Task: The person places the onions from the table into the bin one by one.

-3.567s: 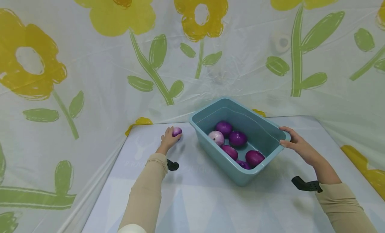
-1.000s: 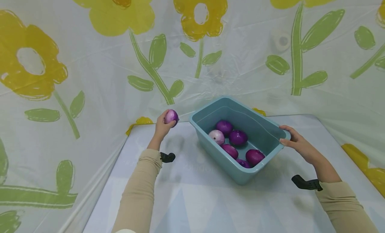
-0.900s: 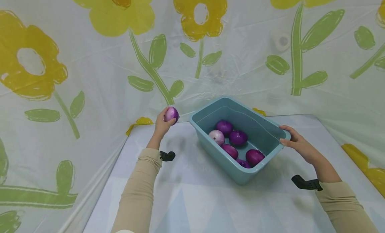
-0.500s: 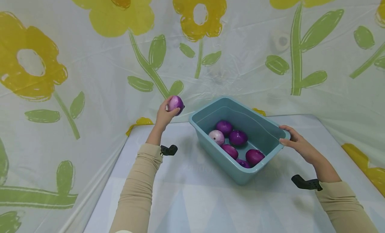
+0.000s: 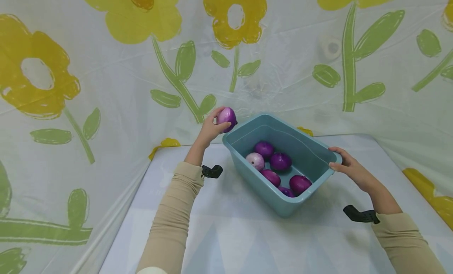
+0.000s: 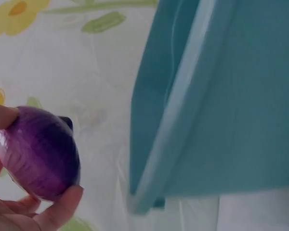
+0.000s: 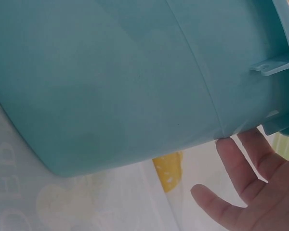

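Observation:
In the head view my left hand [image 5: 209,130] grips a purple onion [image 5: 226,119] in the air, just outside and above the left corner of a blue-green plastic bin [image 5: 253,187]. The left wrist view shows thumb and fingers wrapped around this onion [image 6: 41,154], with the bin's rim [image 6: 171,120] apart from it on the right. My right hand [image 5: 357,173] holds the bin's right end, thumb over the rim. Fingertips [image 7: 226,144] touch the outer wall under the rim in the right wrist view. Inside lie several purple onions [image 5: 280,162] and a paler one [image 5: 255,161].
A pale table [image 5: 233,242] with a faint triangle pattern bears the bin. Behind it hangs a white curtain [image 5: 283,69] printed with yellow flowers and green leaves. Black camera mounts [image 5: 212,171] are worn at both wrists.
My left hand has picked up the onion from the table left of the bin, raised it, and carried it right toward the bin's corner. The right hand and the bin have stayed put.

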`<state>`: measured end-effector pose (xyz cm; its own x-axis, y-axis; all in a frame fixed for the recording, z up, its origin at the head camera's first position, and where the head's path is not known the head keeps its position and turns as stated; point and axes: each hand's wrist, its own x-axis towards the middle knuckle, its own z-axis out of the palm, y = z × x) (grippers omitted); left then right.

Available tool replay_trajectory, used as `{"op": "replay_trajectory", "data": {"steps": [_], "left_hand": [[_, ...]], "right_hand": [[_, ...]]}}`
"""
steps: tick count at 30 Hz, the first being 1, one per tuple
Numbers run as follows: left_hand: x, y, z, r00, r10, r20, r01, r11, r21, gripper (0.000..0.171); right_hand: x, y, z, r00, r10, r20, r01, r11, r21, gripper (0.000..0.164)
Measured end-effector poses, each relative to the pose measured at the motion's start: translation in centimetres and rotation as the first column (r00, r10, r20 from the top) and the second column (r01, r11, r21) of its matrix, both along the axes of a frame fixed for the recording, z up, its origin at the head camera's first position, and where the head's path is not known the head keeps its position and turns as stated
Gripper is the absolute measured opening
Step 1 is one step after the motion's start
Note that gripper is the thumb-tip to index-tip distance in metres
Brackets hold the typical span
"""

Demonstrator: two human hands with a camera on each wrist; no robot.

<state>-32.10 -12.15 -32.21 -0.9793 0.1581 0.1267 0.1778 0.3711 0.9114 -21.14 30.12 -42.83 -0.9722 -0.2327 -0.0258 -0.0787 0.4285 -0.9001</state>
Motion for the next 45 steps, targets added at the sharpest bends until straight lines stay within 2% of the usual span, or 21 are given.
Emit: {"op": "replay_trajectory", "data": {"steps": [4,8,11,15,19,25,36,45], "left_hand": [[0.4,2.0,0.2,0.999,-0.014,0.049,0.015,1.000,-0.024,0.062],[0.7,3.9,0.2,0.990,-0.079,0.112,0.084,0.996,-0.040,0.062],[0.9,5.1,-0.1,0.978,-0.138,0.159,0.146,0.988,-0.042,0.062],[1.3,6.5,-0.4,0.961,-0.186,0.206,0.203,0.977,-0.060,0.062],[1.7,7.7,-0.5,0.946,-0.230,0.229,0.251,0.966,-0.063,0.062],[2.1,9.2,-0.5,0.912,-0.308,0.271,0.341,0.937,-0.081,0.062],[2.8,10.4,-0.6,0.883,-0.336,0.328,0.411,0.891,-0.194,0.062],[2.7,9.9,-1.0,0.869,-0.352,0.347,0.437,0.876,-0.206,0.057]], "right_hand": [[0.0,-0.1,0.1,1.000,0.002,-0.002,-0.002,1.000,-0.004,0.064],[0.0,-0.1,0.2,1.000,0.003,-0.003,-0.003,1.000,0.003,0.062],[-0.1,-0.2,0.3,1.000,0.002,-0.002,-0.002,1.000,0.009,0.060],[-0.1,-0.2,0.3,1.000,0.001,0.001,-0.001,1.000,0.012,0.060],[-0.1,-0.3,0.4,1.000,0.004,0.002,-0.004,1.000,0.012,0.060],[-0.2,-0.2,0.3,1.000,0.006,0.007,-0.006,1.000,-0.002,0.061],[-0.1,-0.3,0.3,1.000,0.007,0.001,-0.007,1.000,0.002,0.060],[0.0,-0.1,0.1,1.000,0.009,-0.005,-0.009,1.000,0.002,0.061]]}}
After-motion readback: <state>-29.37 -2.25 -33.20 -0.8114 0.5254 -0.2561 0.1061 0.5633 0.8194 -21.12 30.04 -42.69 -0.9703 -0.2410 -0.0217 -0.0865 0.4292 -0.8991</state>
